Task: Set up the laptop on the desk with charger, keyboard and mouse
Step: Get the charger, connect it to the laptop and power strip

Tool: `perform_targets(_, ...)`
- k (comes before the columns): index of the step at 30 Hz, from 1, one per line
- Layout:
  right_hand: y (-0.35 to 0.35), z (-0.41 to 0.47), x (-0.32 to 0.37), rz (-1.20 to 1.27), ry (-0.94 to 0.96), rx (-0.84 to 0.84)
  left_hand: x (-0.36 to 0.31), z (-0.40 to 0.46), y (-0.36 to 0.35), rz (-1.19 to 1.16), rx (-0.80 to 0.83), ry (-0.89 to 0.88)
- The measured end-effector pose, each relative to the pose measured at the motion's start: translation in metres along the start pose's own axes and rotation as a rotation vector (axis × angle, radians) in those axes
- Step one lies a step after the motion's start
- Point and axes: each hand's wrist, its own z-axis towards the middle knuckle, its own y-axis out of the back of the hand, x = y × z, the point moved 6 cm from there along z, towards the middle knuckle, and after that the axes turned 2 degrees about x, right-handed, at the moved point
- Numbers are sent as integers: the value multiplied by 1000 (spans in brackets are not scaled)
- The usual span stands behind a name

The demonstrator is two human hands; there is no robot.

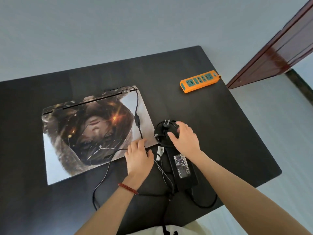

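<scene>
The laptop (94, 133) is shut and lies flat on the black counter (211, 116), in the middle left of the frame. A picture is printed on its lid. A thin black cord (137, 109) is laid over the lid, from the back edge of the laptop down toward the front right corner. The charger brick (183, 168) is set just right of the laptop, lower in the frame, with more cord looped around and below it.

The left hand (138, 158) is rested on the front right corner of the laptop, with fingers bent over the cord there. The right hand (183, 138) is curled around a round bundle of cord, and the plug (166, 123) with its metal pins is seen poking out at the top of the bundle.

An orange power strip (199, 81) is placed well apart, in the upper right of the counter. No keyboard or mouse can be seen.

Some things could go wrong. The cords are crossed and looped, so a knot could be made if the bundle is pulled fast. The laptop could be dragged or its lid scratched, because the cord is lying on it. The brick could be tugged off the near edge, since one loop is hung close to it.
</scene>
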Motion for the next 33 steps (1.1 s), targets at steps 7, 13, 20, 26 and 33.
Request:
perform_targets(7, -18, 59, 15, -19, 15, 171, -14, -4, 1, -1, -157, 74)
perform_targets(13, 37, 87, -69, 463, -114, 45, -59, 3, -35, -178, -58, 97)
perform_targets(20, 71, 107, -120, 788, -147, 55, -100, 34, -73, -293, 211, 168)
perform_targets(26, 87, 117, -119, 804, -180, 146, -115, 55, -37, -308, 114, 14)
perform_targets(33, 109, 120, -103, 588, -24, 251, -153, 71, 9, -250, 73, -222)
